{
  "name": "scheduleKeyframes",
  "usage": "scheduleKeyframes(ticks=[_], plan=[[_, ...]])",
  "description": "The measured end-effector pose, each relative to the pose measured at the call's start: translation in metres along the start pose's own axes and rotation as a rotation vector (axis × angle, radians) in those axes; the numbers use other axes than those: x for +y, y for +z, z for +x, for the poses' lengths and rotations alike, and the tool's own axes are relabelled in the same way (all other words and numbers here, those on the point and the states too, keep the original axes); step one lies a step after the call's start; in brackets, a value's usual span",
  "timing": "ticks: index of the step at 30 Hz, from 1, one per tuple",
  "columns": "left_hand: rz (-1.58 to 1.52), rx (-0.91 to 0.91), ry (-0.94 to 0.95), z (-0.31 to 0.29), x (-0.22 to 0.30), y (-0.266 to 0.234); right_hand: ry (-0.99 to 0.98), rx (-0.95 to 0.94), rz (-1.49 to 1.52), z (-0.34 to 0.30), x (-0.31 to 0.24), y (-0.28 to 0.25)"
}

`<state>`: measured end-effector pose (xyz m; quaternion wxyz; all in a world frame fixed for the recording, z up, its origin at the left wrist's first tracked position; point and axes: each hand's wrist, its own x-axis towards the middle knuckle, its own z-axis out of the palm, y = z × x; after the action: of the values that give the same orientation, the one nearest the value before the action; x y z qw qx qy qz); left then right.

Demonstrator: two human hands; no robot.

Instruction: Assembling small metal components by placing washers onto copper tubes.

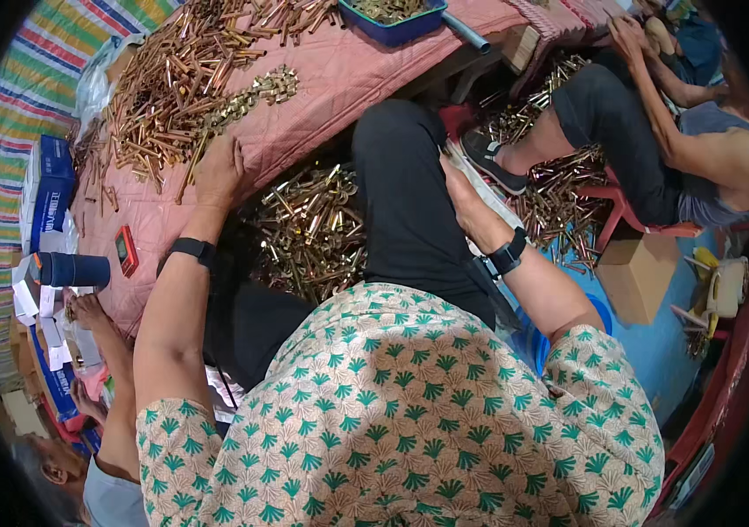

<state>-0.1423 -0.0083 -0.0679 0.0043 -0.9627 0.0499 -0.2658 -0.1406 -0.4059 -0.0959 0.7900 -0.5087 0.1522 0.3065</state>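
My left hand [220, 170] rests at the near edge of the pink quilted cloth [322, 92], its fingers curled in. Whatever lies inside them is hidden. Just beyond its fingers spreads a large heap of long, thin copper-coloured bolts [168, 101], with a strip of small brass-coloured metal pieces [260, 90] on the near side. My right hand [464, 191] is down against the outer side of my right thigh; its fingers are mostly hidden there. Below the table edge, between my legs, lies another pile of shiny metal bolts [313, 228].
A blue tray [396, 33] of small metal pieces stands at the far edge. At left are a dark blue cylinder [75, 270], a red device [126, 251] and another person's hand [89, 312]. Right, a seated person [699, 149] works near bolts on the floor [563, 211] and a cardboard box [638, 277].
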Motion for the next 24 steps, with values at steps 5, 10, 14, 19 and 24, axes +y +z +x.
scheduleKeyframes(ticks=[5,10,14,19,24], plan=[[-0.002,-0.027,-0.012,-0.001,0.002,-0.003,-0.018,0.004,0.058,-0.012,-0.003,-0.003],[-0.016,-0.029,-0.023,0.000,0.003,-0.004,-0.134,0.004,0.030,-0.007,0.005,-0.019],[-0.024,-0.018,-0.015,0.002,0.003,-0.003,-0.062,0.043,0.020,0.007,0.014,-0.034],[-0.059,-0.024,-0.038,0.001,0.002,-0.002,-0.070,-0.007,0.043,0.007,0.015,-0.031],[-0.050,-0.061,-0.063,0.006,0.008,-0.003,-0.067,-0.005,0.014,0.005,0.012,-0.028]])
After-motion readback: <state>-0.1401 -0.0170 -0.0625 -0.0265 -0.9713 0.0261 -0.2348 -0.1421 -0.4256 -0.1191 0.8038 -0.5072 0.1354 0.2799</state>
